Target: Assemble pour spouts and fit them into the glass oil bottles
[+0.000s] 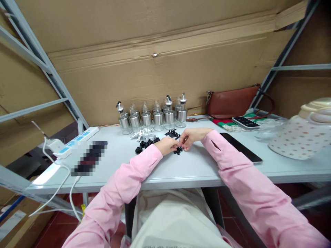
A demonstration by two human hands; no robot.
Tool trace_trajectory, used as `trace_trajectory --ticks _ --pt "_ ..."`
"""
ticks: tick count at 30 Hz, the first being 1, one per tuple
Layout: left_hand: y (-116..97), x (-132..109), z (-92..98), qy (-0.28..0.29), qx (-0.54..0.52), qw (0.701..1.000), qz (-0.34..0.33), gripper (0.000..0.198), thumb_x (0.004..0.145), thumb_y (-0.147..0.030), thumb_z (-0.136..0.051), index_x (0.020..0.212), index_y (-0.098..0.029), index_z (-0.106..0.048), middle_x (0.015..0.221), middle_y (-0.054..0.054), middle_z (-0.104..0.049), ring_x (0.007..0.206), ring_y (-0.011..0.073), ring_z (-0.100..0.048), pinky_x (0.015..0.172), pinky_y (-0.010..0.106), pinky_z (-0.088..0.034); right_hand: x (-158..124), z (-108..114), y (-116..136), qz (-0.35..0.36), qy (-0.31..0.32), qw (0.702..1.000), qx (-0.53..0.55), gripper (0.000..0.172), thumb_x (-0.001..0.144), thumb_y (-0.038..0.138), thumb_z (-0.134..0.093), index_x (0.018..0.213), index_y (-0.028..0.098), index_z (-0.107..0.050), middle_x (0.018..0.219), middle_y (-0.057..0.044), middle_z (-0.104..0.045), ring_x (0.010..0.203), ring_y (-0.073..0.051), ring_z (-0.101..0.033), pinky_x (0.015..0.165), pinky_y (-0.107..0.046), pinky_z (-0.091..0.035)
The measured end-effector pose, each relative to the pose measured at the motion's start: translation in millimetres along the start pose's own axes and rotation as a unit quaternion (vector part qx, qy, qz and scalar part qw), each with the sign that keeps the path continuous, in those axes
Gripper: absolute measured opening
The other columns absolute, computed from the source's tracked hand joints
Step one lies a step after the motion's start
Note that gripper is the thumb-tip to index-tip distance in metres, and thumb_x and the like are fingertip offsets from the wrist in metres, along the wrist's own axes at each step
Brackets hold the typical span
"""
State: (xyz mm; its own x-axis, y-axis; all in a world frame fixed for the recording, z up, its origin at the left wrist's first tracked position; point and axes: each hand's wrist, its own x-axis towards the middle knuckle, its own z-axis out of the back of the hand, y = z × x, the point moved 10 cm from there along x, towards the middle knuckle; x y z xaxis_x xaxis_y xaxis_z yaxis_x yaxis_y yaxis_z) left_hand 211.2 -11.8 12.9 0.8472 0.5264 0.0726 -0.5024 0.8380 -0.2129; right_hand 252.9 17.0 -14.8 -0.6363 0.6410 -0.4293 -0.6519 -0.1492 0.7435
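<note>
My left hand (167, 145) and my right hand (190, 137) meet above the middle of the table, fingertips pinched close together. Whatever lies between the fingers is too small to make out. Just below the fingertips is a cluster of small black pieces (178, 151). A flat black piece with a row of little knobs (172, 133) lies just behind my hands. Round black stoppers (139, 150) sit left of my left hand, with silvery-white spout parts (142, 133) behind them. Glass bottles with metal bands (158, 119) stand in rows at the back, several topped with spouts.
At left are a white power strip (77, 139) and a pixelated dark object (89, 158) with a cable. To the right lie a black tablet-like slab (241, 148), a phone (245, 122), a brown bag (232, 103) and a dotted jug (302, 134). Cardboard (155, 79) walls the back.
</note>
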Motion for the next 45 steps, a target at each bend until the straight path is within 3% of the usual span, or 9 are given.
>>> trace_trajectory --ticks 5,11,16,22,27,31,37,41,45 --pt "9 -7 2.8 0.015 -0.054 0.998 0.009 0.027 0.074 -0.009 -0.058 0.100 -0.013 -0.063 0.084 0.004 -0.069 0.074 0.0110 -0.062 0.072 0.019 -0.046 2 -1 -2 0.010 0.016 1.000 0.015 0.055 0.049 0.040 -0.076 0.096 0.012 -0.069 0.075 -0.004 -0.069 0.074 -0.018 -0.065 0.076 -0.030 -0.050" --pt "12 -11 2.8 0.024 -0.100 0.994 0.034 0.042 0.061 -0.030 -0.076 0.096 -0.011 -0.063 0.075 0.002 -0.067 0.065 0.0115 -0.060 0.065 0.020 -0.044 6 -2 -2 0.015 -0.001 0.998 0.069 0.047 0.046 0.036 -0.078 0.088 0.014 -0.072 0.069 -0.001 -0.069 0.070 -0.016 -0.065 0.073 -0.028 -0.051" --pt "4 -4 2.8 -0.012 -0.094 0.995 0.027 0.033 0.064 -0.029 -0.074 0.089 -0.013 -0.061 0.066 -0.002 -0.062 0.055 0.0085 -0.054 0.058 0.019 -0.040 5 -4 2 0.015 -0.003 0.997 0.079 0.038 0.049 0.033 -0.077 0.082 0.015 -0.073 0.067 0.000 -0.069 0.065 -0.013 -0.064 0.072 -0.025 -0.051" --pt "5 0 5.0 -0.058 -0.094 0.994 0.021 0.024 0.065 -0.024 -0.073 0.078 -0.014 -0.056 0.063 -0.004 -0.056 0.057 0.0083 -0.052 0.058 0.019 -0.039 5 -4 4 0.013 -0.008 0.996 0.093 0.037 0.047 0.032 -0.077 0.079 0.014 -0.073 0.073 -0.002 -0.070 0.064 -0.013 -0.064 0.071 -0.024 -0.051" --pt "3 1 3.8 -0.068 -0.095 0.993 0.011 0.022 0.067 -0.023 -0.072 0.069 -0.015 -0.052 0.061 -0.005 -0.053 0.057 0.0081 -0.050 0.057 0.019 -0.037 5 -7 6 0.020 -0.001 0.995 0.095 0.031 0.049 0.033 -0.076 0.072 0.013 -0.072 0.065 -0.001 -0.069 0.061 -0.011 -0.063 0.069 -0.022 -0.051" --pt "-1 0 4.1 -0.056 -0.090 0.994 0.012 0.022 0.067 -0.025 -0.072 0.074 -0.014 -0.053 0.064 -0.004 -0.052 0.057 0.0079 -0.048 0.059 0.019 -0.037 5 -4 4 0.017 -0.009 0.995 0.095 0.030 0.049 0.032 -0.076 0.072 0.013 -0.072 0.067 0.000 -0.069 0.062 -0.011 -0.063 0.069 -0.022 -0.052" --pt "-6 -6 6.1 -0.047 -0.032 0.998 0.029 0.041 0.067 -0.044 -0.069 0.091 -0.014 -0.054 0.075 0.000 -0.054 0.064 0.0123 -0.051 0.061 0.023 -0.039 5 1 -2 0.006 -0.023 0.996 0.089 0.042 0.050 0.039 -0.076 0.083 0.012 -0.072 0.072 -0.002 -0.069 0.065 -0.013 -0.063 0.073 -0.025 -0.053" --pt "-7 -7 3.8 -0.043 -0.004 0.998 0.041 0.039 0.073 -0.043 -0.064 0.098 -0.015 -0.052 0.080 0.002 -0.056 0.071 0.0154 -0.054 0.065 0.026 -0.041 7 1 -3 0.004 -0.023 0.997 0.069 0.049 0.051 0.044 -0.075 0.087 0.011 -0.072 0.075 -0.004 -0.069 0.066 -0.014 -0.064 0.077 -0.028 -0.052" --pt "-8 -7 6.7 -0.038 -0.037 0.998 0.023 0.039 0.071 -0.040 -0.066 0.099 -0.015 -0.054 0.083 0.002 -0.057 0.066 0.0119 -0.053 0.065 0.024 -0.042 3 1 -1 -0.001 -0.021 0.997 0.071 0.050 0.052 0.044 -0.074 0.089 0.010 -0.071 0.075 -0.005 -0.069 0.068 -0.014 -0.064 0.075 -0.028 -0.053"
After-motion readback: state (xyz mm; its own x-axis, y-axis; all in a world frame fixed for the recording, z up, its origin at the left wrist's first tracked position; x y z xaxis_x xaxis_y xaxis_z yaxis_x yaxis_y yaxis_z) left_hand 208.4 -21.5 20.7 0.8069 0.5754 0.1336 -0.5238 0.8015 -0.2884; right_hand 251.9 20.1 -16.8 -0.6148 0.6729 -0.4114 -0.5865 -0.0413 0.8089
